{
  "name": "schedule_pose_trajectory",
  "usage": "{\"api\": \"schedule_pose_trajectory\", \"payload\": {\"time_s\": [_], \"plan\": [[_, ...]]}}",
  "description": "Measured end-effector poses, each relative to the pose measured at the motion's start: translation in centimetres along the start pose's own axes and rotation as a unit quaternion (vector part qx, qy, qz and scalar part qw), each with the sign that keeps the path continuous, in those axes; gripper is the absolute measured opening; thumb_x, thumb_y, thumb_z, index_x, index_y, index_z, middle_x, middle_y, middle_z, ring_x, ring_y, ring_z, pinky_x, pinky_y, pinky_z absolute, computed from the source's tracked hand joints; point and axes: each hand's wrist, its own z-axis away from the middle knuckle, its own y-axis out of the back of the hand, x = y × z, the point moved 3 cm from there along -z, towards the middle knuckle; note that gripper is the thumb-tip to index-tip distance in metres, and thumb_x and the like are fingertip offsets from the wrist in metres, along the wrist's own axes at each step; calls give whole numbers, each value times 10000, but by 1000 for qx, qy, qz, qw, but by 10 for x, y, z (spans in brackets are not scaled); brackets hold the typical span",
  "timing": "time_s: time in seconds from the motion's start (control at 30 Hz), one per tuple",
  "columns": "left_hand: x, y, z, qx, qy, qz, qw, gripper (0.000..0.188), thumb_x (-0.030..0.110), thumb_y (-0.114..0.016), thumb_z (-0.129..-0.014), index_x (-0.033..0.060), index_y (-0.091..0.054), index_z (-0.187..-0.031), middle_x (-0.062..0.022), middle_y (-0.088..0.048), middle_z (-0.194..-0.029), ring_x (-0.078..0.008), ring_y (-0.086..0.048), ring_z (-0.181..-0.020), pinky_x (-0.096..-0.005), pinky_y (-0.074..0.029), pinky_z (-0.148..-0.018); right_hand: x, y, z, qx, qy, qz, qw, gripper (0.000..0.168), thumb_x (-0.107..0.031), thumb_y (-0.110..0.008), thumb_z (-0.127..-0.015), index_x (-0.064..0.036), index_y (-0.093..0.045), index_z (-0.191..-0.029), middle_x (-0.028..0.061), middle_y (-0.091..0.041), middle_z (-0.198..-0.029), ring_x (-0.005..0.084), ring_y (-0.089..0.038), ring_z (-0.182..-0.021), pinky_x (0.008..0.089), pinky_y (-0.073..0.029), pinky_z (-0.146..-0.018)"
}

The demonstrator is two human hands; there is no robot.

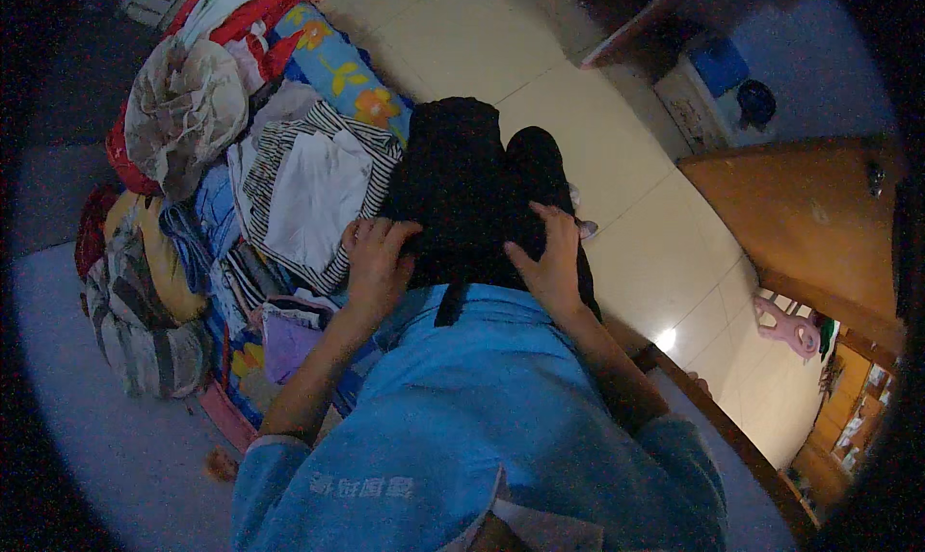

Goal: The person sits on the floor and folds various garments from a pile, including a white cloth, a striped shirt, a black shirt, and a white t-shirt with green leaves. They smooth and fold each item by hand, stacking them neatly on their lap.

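Black cloth (455, 169) covers my lap and knees; in the dim light I cannot tell a loose garment from worn trousers. My left hand (379, 259) touches its left side, fingers bent and thumb inward. On the right side, my right hand (555, 263) rests with thumb and fingers spread. Neither hand shows a clear grip. Close by my left hand lies a folded black-and-white striped garment (372, 165), with a folded white cloth (314, 198) on top. A purple pouch-like item (285, 342) lies beside my left forearm.
Heaped clothes, including a crumpled beige cloth (188, 111), lie left on a blue flowered cloth (347, 82). A tiled floor (650, 220) stretches ahead and right. Farther right are a wooden door (802, 220) and a pink plastic object (788, 328).
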Motion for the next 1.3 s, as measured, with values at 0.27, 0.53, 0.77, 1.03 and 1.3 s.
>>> {"api": "schedule_pose_trajectory", "payload": {"time_s": [0.27, 0.53, 0.77, 1.03, 1.3], "plan": [[11, 70, -80, 39, -59, 29, 997, 374, 35, -659, -689, 124, -580, -1044, -59, -613, -976, -244, -531, -996, -416, -288, -939, -49, -17, -65, -36, 220, 183, 958, 444, 1, -611, -682, -61, -595, -1121, 154, -586, -1118, 357, -492, -1109, 445, -362, -988], [32, 207, -166, 209, -161, -36, 964, 347, 45, -656, -758, 91, -580, -1094, -123, -608, -1004, -312, -558, -952, -383, -405, -856, -190, 153, -162, 104, 379, 236, 889, 272, -33, -622, -755, -83, -605, -1021, 127, -622, -921, 291, -610, -830, 359, -485, -748], [58, 334, -178, 237, -363, 16, 901, 248, 68, -565, -873, 66, -558, -1121, -120, -597, -1024, -253, -560, -1009, -328, -432, -908, -306, 258, -152, -13, 376, -37, 926, 215, -173, -635, -862, -23, -611, -1014, 11, -617, -913, 109, -563, -914, 250, -432, -831], [-3, 296, -319, 226, -109, 10, 968, 301, 129, -639, -837, 17, -580, -1110, -149, -619, -1109, -292, -583, -1050, -361, -464, -885, -275, 226, -315, 26, 341, 94, 935, 302, -231, -625, -835, -25, -620, -1056, 100, -646, -921, 195, -593, -864, 331, -455, -787], [28, 323, -309, 382, -163, -36, 909, 277, 143, -647, -822, 55, -567, -1072, -149, -632, -1005, -320, -612, -928, -375, -486, -802, -302, 256, -313, 122, 387, 57, 912, 283, -207, -588, -819, -42, -622, -1047, 167, -652, -948, 275, -633, -888, 372, -487, -783]]}}
